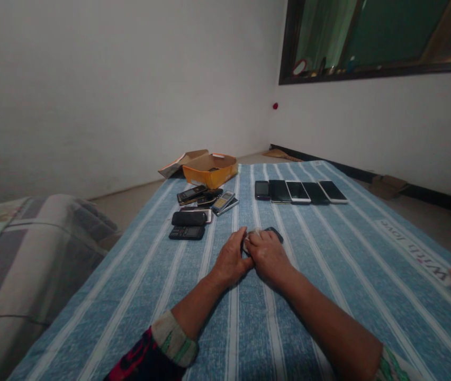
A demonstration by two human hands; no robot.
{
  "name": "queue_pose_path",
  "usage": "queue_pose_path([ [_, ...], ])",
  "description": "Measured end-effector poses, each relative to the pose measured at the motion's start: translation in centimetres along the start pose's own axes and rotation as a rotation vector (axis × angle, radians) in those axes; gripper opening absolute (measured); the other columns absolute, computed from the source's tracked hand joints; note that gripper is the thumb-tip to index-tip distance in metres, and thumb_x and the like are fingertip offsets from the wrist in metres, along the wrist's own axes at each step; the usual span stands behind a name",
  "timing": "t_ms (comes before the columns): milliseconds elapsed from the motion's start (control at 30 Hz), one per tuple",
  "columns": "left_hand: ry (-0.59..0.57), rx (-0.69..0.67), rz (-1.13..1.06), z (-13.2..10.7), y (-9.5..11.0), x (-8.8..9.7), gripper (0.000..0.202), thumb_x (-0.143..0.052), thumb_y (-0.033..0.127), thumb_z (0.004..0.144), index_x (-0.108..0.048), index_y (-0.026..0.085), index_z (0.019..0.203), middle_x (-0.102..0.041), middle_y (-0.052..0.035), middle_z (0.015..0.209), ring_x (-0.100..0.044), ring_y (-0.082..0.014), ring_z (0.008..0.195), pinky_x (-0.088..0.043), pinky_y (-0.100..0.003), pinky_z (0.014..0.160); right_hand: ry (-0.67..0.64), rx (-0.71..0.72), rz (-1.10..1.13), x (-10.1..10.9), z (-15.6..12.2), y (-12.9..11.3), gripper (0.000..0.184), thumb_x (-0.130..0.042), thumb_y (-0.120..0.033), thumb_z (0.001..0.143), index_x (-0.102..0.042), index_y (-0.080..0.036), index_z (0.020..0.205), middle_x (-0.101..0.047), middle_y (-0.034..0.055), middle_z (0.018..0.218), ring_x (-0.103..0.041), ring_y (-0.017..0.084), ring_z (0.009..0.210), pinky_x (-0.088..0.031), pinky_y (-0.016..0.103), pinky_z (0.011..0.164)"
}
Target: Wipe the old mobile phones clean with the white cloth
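Being held close together, the left hand and right hand are curled over a white cloth and a dark phone, gripped between them on the striped blue bedsheet; a row of smartphones is laid beyond.

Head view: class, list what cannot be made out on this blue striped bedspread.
Black handset beneath the right hand and left hand: mostly hidden by them.
Small white scrap between the hands: too covered to identify.
Heaped black keypad phones: lower ones hidden by upper ones.
Five slab smartphones in a row: screens too small and dark to read.
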State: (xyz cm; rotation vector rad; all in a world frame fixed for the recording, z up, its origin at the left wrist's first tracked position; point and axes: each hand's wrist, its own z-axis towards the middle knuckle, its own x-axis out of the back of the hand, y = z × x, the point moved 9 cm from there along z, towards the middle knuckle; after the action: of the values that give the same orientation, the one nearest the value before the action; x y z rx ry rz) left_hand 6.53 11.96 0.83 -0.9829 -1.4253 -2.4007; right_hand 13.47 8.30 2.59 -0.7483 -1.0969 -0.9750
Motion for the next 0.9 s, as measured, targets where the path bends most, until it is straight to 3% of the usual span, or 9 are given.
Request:
queue_pose_path([
  [200,0.007,-0.004,0.010,0.0,-0.1,0.0,0.071,-0.071,0.020,0.070,-0.044,0.018,0.135,-0.059,-0.0124,0.124,-0.058,-0.0290,0.116,-0.045,-0.048,0.103,0.015,-0.007,-0.034,0.0,0.0,0.0,0.029,-0.046,-0.015,0.095,-0.063,-0.015,0.118,-0.063,0.0108,0.111,-0.048,0.027,0.108,-0.032,0.041,0.093],
  [500,-0.006,-0.004,-0.006,0.1,-0.3,-0.1,0.075,-0.077,0.018,0.062,-0.046,0.021,0.131,-0.060,-0.0067,0.116,-0.061,-0.0274,0.108,-0.048,-0.047,0.097,0.025,-0.271,-0.138,0.2,-0.8,5.5,0.027,-0.042,-0.015,0.095,-0.066,-0.015,0.107,-0.063,0.0149,0.116,-0.049,0.028,0.106,-0.032,0.042,0.087],
  [767,0.011,-0.021,0.017,0.0,0.0,0.1,0.068,-0.071,0.020,0.069,-0.047,0.017,0.132,-0.059,-0.0120,0.125,-0.057,-0.0284,0.118,-0.044,-0.046,0.104,0.023,0.026,0.003,-0.1,0.0,-0.2,0.030,-0.045,-0.016,0.096,-0.062,-0.019,0.120,-0.062,0.0079,0.118,-0.047,0.025,0.108,-0.032,0.038,0.092],
  [900,0.014,-0.003,0.007,0.0,-0.2,0.1,0.071,-0.074,0.021,0.067,-0.047,0.019,0.133,-0.060,-0.0102,0.123,-0.059,-0.0283,0.115,-0.046,-0.047,0.101,0.021,-0.062,-0.044,0.0,0.0,1.7,0.028,-0.044,-0.018,0.096,-0.062,-0.017,0.117,-0.062,0.0093,0.119,-0.048,0.026,0.109,-0.031,0.041,0.093],
])
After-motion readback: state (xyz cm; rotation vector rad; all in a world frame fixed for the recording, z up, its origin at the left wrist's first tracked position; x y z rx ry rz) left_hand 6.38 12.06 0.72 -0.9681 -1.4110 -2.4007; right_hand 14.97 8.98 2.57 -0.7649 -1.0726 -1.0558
